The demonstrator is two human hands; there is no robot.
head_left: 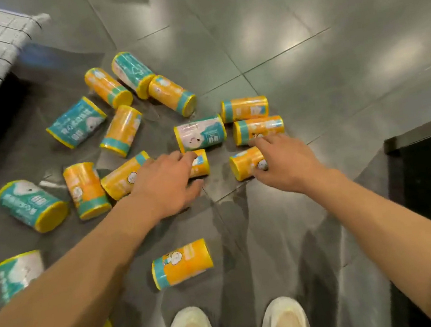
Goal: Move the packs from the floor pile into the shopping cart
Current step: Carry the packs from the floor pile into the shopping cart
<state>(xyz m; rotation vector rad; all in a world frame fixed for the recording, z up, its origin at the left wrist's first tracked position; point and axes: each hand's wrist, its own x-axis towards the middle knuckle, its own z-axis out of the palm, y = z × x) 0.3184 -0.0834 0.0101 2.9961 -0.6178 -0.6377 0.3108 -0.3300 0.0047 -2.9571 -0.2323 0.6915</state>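
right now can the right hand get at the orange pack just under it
Probably yes. The right hand is already over the orange pack, fingers spread on it, and nothing lies between them.

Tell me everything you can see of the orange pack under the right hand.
The orange pack is a short cylinder in glossy printed wrap, with a yellow end cap facing left and a small cartoon figure on its side. It lies on its side on the grey floor tiles. The right hand rests on it, fingers spread, grip not yet closed.

Brightly lit from overhead, white glare patches on the glossy floor (300,28); slightly motion-blurred, wide-angle bending at edges.
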